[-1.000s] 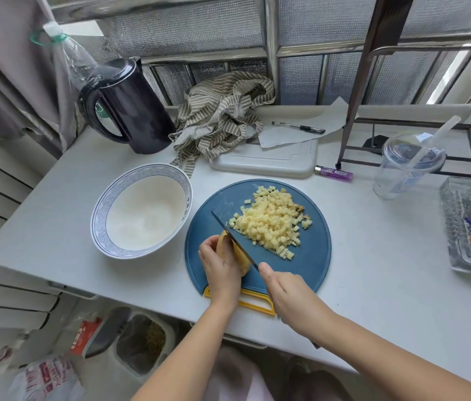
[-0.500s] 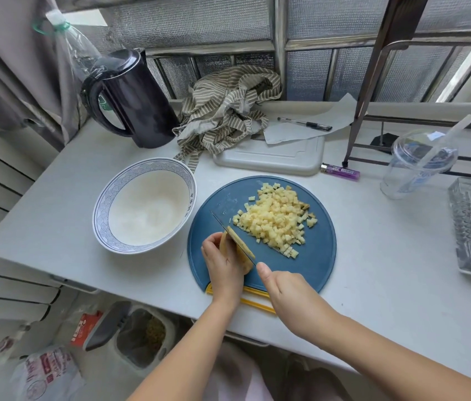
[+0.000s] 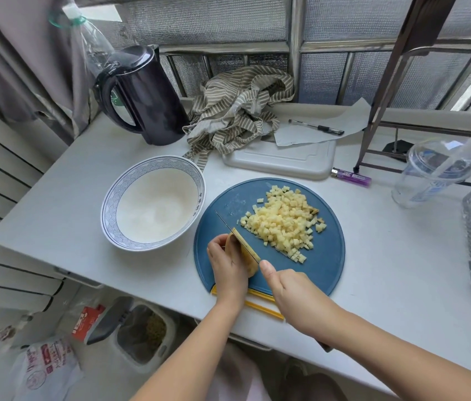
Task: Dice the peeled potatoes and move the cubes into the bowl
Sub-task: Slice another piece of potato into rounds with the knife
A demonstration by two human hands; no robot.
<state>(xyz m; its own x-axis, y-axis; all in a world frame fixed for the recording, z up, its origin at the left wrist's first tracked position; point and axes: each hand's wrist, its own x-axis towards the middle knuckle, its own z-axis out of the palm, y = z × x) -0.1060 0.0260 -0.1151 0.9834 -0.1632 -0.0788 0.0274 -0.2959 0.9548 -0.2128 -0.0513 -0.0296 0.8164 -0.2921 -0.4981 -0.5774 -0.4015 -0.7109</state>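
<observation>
Left hand (image 3: 227, 266) fingers (image 3: 217, 245) curled on one potato (image 3: 251, 269), right hand (image 3: 295, 296) gripping one knife (image 3: 225, 224), one bowl (image 3: 110, 215)

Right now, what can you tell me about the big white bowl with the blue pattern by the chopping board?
The round white bowl with a blue wave-patterned band looks like glazed ceramic. The band runs inside its rim, with a few dark marks on the right; the middle is plain white and looks empty. It stands upright on the white table, close left of the round blue cutting board. A strap of the striped beige cloth ends by its far edge.
</observation>
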